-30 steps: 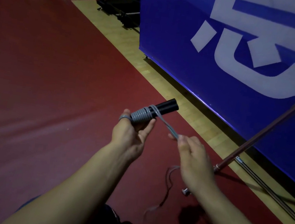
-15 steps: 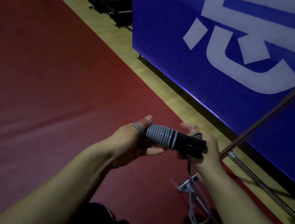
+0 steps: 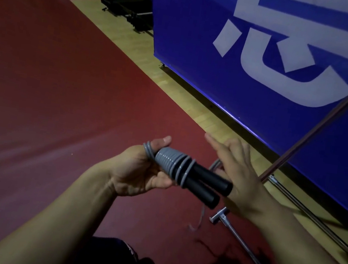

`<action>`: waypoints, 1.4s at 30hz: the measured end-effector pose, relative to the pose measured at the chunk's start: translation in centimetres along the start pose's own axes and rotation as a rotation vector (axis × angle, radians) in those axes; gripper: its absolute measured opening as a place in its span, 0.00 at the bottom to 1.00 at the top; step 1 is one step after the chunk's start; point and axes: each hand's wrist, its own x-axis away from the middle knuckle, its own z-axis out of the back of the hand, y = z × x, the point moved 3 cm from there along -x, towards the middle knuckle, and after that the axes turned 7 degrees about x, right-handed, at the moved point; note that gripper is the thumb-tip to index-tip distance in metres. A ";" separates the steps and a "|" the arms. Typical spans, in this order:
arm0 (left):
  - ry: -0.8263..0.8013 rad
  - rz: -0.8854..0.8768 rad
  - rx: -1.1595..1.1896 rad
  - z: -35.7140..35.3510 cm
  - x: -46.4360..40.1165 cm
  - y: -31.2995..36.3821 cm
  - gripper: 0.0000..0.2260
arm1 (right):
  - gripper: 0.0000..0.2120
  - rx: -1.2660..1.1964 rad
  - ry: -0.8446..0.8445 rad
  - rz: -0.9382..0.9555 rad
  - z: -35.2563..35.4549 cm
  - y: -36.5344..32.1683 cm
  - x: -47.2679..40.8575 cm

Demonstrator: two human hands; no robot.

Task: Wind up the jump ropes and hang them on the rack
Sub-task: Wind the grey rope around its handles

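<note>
- Head view: you are holding the two black handles [image 3: 203, 184] side by side in your left hand [image 3: 141, 169], its grip clenching round the end where the grey rope [image 3: 170, 159] is coiling; one loop is lying over your thumb.
- Your right hand [image 3: 238, 174] is reaching behind the handles' free ends; I cannot tell whether its grip is pinching the loose rope trailing to the floor [image 3: 62, 93].
- Judging by this, you are mid-winding; next, keep tension, finish the coils, then turn to the rack [image 3: 316, 131].
</note>
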 end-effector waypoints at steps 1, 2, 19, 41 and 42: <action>-0.021 0.022 -0.037 0.3 0.1 -0.1 0.22 | 0.27 0.023 0.000 0.044 -0.1 -0.3 0.0; -0.020 0.033 -0.089 0.6 0.2 -0.1 0.22 | 0.26 0.048 0.020 0.080 -0.2 -0.4 0.1; 0.598 -0.361 0.133 1.1 -2.1 -1.3 0.09 | 0.12 -0.092 0.250 -0.191 -3.1 -3.6 2.2; 0.670 -0.583 0.583 1.8 -2.2 0.3 0.09 | 0.21 -0.130 0.211 -0.375 -0.6 -2.3 0.4; 0.666 -0.579 0.588 1.7 -2.1 0.4 0.08 | 0.18 -0.106 0.153 -0.389 -1.3 -2.1 0.5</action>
